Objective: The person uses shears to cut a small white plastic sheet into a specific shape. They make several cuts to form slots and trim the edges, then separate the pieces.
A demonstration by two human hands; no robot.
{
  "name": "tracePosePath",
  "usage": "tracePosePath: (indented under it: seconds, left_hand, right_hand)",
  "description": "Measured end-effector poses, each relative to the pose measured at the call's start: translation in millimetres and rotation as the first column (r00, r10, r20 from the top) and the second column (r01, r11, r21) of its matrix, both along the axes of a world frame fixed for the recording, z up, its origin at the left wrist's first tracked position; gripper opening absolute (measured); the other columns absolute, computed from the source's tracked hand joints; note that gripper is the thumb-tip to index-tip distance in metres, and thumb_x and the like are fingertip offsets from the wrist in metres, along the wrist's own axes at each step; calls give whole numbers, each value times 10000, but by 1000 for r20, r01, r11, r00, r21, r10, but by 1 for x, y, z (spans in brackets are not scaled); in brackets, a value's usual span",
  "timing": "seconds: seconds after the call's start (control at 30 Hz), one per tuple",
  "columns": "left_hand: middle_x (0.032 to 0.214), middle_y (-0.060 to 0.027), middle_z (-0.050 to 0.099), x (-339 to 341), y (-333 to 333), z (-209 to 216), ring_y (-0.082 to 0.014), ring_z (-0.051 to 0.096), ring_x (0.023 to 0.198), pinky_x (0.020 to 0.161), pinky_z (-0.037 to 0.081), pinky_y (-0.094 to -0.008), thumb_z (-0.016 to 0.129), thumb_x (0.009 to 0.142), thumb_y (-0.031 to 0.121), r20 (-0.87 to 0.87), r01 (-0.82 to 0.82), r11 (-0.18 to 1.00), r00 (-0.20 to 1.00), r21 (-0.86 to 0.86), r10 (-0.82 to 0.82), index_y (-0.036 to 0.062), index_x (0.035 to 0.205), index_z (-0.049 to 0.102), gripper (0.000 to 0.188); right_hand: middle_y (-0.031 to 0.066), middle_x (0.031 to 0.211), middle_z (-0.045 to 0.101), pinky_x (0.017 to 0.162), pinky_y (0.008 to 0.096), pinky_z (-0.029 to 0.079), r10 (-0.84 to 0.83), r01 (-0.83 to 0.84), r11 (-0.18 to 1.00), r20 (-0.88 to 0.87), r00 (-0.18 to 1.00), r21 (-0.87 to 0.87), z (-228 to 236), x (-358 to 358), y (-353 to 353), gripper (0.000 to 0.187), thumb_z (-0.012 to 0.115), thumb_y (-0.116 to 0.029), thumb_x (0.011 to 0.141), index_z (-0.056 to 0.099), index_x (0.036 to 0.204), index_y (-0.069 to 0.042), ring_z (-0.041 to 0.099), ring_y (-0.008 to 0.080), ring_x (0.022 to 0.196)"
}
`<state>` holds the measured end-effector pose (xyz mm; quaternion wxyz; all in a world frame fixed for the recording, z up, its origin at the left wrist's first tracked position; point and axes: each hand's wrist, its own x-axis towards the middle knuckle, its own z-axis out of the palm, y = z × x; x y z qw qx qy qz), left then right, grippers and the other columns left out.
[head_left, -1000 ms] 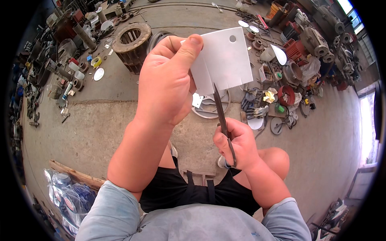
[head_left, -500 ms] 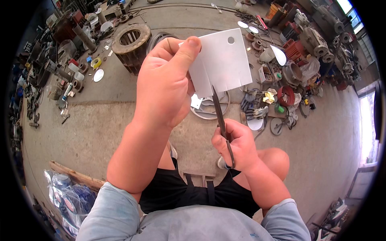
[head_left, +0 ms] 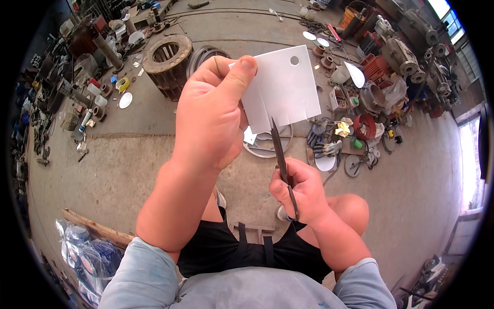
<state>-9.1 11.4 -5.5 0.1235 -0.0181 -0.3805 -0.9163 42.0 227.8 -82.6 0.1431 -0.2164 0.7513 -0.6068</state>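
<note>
A thin white sheet (head_left: 288,85) is pinched between the thumb and fingers of my left hand (head_left: 211,110), by its left edge. The sheet has a round hole near its upper right corner, a long slit on its left part and short nicks along the lower edge. My right hand (head_left: 300,188) is wrapped round the handles of dark metal scissors (head_left: 278,149). Their blades point up, with the tips at the sheet's lower edge near the long slit; whether they touch it I cannot tell.
Beyond my hands a rusty slotted drum (head_left: 167,64) stands on the concrete floor, beside metal rings (head_left: 206,55). A round metal frame (head_left: 267,147) lies below the sheet. Gloves (head_left: 325,147), a red ring (head_left: 364,126) and machine parts (head_left: 401,54) crowd the right. Plastic-wrapped blue items (head_left: 87,252) sit at lower left.
The sheet and my left hand have dropped slightly. The scissors' tips have come down too and now sit at the sheet's lower edge. Both hands keep their grip.
</note>
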Motion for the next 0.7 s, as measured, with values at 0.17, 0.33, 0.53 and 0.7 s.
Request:
tracePosePath:
  seconds: [0.17,0.33,0.53,0.7]
  left_hand:
    - [957,-66,697,0,-1,-1,-121,679,828,731,590,-304,692,1100,172,-21,6,1000,1000,4,-6,42,1002,603,186]
    - [957,-68,696,-1,0,-1,-121,678,830,734,589,-306,684,1104,165,-30,3,1000,1000,15,-3,39,1002,604,181]
    - [953,-61,692,0,0,1,-113,670,820,721,584,-300,681,1106,165,-14,-13,1000,1000,-1,13,42,1004,602,179]
    - [949,-46,686,-1,0,-1,-103,668,806,683,578,-292,685,1104,171,-16,-20,1000,1000,-7,20,57,1008,591,176]
  right_hand:
    - [-29,762,548,552,236,397,2,-2,1000,9,1000,10,-1,0,1,457,790,-421,1025,611,888,-23,510,41,617]
    - [-32,760,545,554,237,395,1,0,1000,-22,1000,13,0,0,0,458,791,-423,1024,615,890,-22,504,41,619]
    - [-28,791,531,589,243,395,-15,16,999,-35,999,31,4,0,-2,484,785,-437,1026,612,871,-12,485,48,666]
    - [-23,801,530,601,245,399,-18,19,999,-20,1000,36,5,0,-3,496,779,-446,1028,611,864,-9,488,53,685]
